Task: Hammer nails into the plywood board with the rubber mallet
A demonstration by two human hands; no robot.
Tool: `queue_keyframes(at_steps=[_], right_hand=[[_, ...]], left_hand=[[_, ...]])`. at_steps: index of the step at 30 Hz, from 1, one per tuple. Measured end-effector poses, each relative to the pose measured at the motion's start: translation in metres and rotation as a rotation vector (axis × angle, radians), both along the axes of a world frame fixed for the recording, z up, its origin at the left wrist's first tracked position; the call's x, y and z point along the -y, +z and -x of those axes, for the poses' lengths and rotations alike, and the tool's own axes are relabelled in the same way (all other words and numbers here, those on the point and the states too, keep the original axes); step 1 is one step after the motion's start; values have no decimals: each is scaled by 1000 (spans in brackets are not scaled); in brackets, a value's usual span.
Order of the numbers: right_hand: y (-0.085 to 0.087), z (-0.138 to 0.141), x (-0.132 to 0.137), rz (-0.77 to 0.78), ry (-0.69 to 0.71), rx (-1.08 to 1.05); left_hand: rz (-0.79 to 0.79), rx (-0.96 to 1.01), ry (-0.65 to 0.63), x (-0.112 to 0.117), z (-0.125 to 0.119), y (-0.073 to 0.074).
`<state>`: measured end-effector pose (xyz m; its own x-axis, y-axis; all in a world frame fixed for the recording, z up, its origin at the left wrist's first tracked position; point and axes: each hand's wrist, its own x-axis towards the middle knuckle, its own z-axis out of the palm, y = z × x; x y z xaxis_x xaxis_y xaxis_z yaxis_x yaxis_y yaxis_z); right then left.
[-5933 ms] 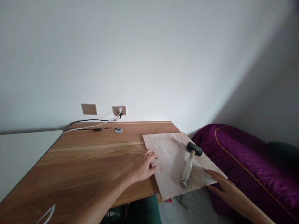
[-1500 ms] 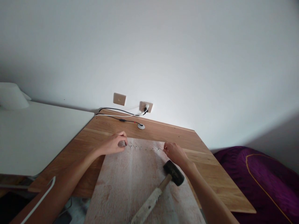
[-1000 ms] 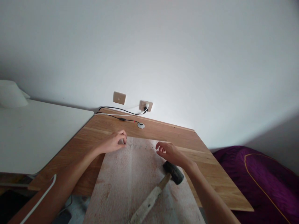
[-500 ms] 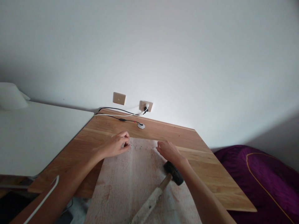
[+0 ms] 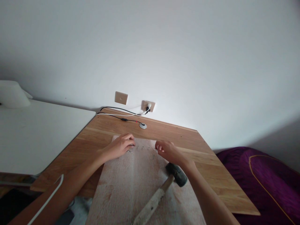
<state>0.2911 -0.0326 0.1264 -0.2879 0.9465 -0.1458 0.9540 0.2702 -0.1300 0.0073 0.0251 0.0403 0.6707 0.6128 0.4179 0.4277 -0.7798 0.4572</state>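
A pale whitewashed board (image 5: 124, 184) lies on the wooden desk, with several small nails (image 5: 142, 147) standing in a row near its far edge. At the left end of that row, my left hand (image 5: 120, 146) is closed, fingertips down by the board; what they pinch is hidden. Just below those fingers shows a thin shiny piece, likely a nail (image 5: 129, 151). My right hand (image 5: 167, 150) is closed at the row's right end, its fingertips curled over something too small to make out. A hammer (image 5: 152, 201) with a black head rests on the board, below my right hand.
Behind the board, cables (image 5: 124, 119) run across the wooden desk (image 5: 217, 175) to a wall socket (image 5: 151, 105) and a round grommet (image 5: 142, 125). A white table (image 5: 53, 131) adjoins on the left. A purple beanbag (image 5: 236, 159) sits at the right.
My left hand has shifted slightly right and its fingers have drawn closer together. My right hand has turned a little, its fingertips now curled in view. The hammer stays on the board.
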Motion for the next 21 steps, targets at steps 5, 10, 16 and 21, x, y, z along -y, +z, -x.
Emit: queue_keyframes(at_steps=[5,10,16,21], right_hand=[[-4,6,-1,-2,8,4],[-13,18,-7,-60,-110,162],[-15,30,-8,-48,-117,260],[-11,29,-7,-51,-76,207]], left_hand=[[-125,-17,81,-1,-4,-2],[-165,-34,144,4,-11,0],[-152,-26,93,9,-14,2],[-130,-52,72,8,-16,-3]])
